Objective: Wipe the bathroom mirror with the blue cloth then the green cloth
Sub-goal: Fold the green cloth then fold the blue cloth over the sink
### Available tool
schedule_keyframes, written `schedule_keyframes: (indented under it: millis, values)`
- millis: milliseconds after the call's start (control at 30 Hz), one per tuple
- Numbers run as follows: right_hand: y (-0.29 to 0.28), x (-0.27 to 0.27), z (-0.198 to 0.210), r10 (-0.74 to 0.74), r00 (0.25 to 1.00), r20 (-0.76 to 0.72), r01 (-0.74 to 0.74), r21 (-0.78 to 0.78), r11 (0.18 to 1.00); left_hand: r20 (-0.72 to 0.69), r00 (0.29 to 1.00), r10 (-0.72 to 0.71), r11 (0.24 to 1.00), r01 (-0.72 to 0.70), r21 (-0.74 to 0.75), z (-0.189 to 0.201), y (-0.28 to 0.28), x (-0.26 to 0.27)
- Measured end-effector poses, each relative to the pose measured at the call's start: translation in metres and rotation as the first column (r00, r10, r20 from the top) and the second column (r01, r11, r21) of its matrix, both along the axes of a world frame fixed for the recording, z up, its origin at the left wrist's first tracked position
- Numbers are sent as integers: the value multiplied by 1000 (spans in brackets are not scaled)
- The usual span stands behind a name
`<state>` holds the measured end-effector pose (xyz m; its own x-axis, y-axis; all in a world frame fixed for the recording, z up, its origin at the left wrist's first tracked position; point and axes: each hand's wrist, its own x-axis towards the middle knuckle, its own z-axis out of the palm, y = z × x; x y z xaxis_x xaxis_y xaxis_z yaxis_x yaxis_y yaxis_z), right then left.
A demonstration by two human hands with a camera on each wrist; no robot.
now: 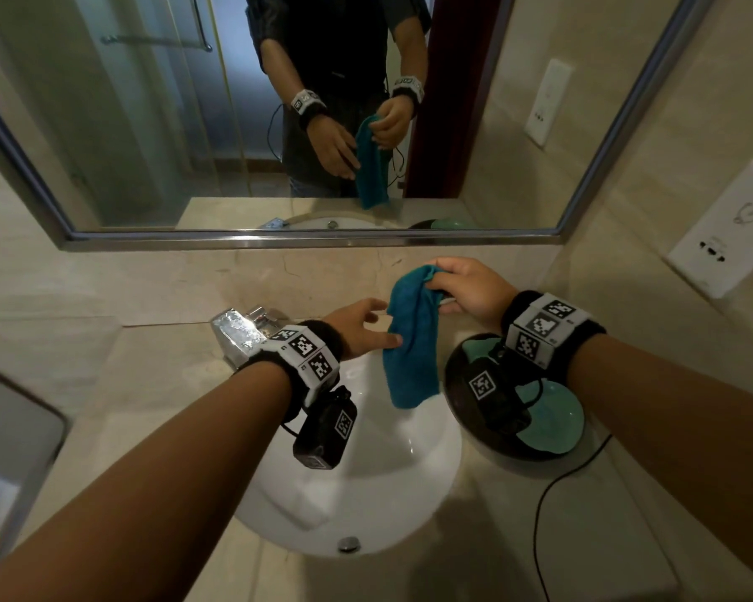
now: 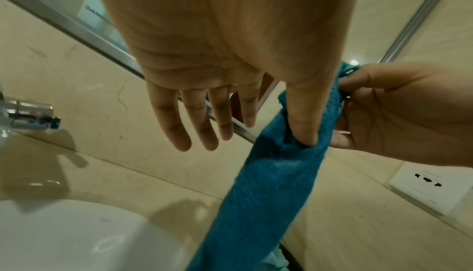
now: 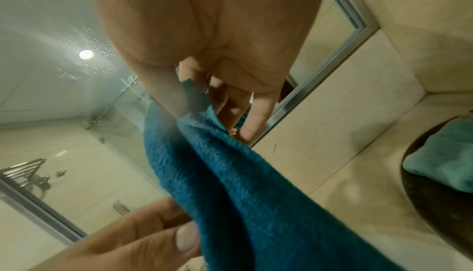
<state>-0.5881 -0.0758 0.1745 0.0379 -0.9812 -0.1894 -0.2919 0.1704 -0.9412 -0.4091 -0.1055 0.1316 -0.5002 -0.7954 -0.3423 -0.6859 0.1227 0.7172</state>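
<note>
Over sink (image 1: 392,484), right hand (image 1: 466,288) pinching blue cloth (image 1: 409,341)

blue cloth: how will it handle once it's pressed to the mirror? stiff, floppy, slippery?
Likely floppy: the blue cloth hangs limp from the right hand, which pinches its top edge. Probably light, since that pinch alone carries it. The nap looks like terry, so probably grippy rather than slippery; the left hand touches it with straight fingers, perhaps to bunch it.
</note>
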Motion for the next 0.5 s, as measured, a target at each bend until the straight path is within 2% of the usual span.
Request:
schedule_keyframes:
  millis: [100,233,367,500]
  values:
    - [1,-4,2,2,1000,12,-2,-16,1000,-18,998,-63,996,62,-56,-6,1,-6]
    - [4,-9,-1,17,1000,6,-17,-11,1000,-120,993,-22,997,14,-72,-7,1,-6]
    - [6,-12,-9,49,992,-115,-49,2,999,-221,974,50,998,-58,-28,-4,5,-3]
    - [7,-9,-11,68,995,-66,-71,-33,997,-296,953,66,996,-80,-37,-6,5,-4]
